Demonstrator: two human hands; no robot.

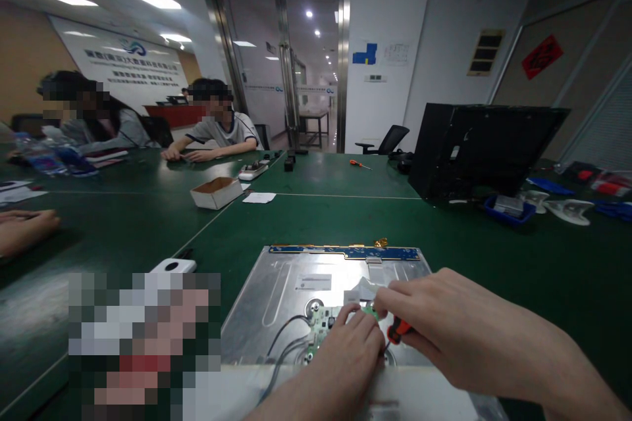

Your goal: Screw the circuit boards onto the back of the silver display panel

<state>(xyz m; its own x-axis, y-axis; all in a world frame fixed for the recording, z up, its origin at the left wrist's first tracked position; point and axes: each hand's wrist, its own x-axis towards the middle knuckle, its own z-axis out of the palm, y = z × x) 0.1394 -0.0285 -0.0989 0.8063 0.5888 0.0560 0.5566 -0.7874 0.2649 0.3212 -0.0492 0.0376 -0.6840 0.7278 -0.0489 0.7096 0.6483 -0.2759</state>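
Observation:
A green circuit board (pixel 323 317) sits on the back of a flat metal display panel (pixel 281 276). My left hand (pixel 353 342) lies over the board's right part, its bent fingers gripping it. Grey and black cables (pixel 284 358) run from the board's left side. My right hand (pixel 439 322) is closed around a screwdriver (pixel 397 330) with a red and black handle. The screwdriver points down and left, close to my left fingers; its tip is hidden. The right thumb and forefinger are at the board's upper right corner. A blue circuit strip (pixel 345 252) runs along the panel's far edge.
A large black monitor (pixel 484 151) stands at the right, with a blue tray (pixel 508 208) before it. Ahead are an open white box (pixel 216 193) and another screwdriver (pixel 360 164). Two people sit across the table, and another person's hand (pixel 27 231) rests at the left edge.

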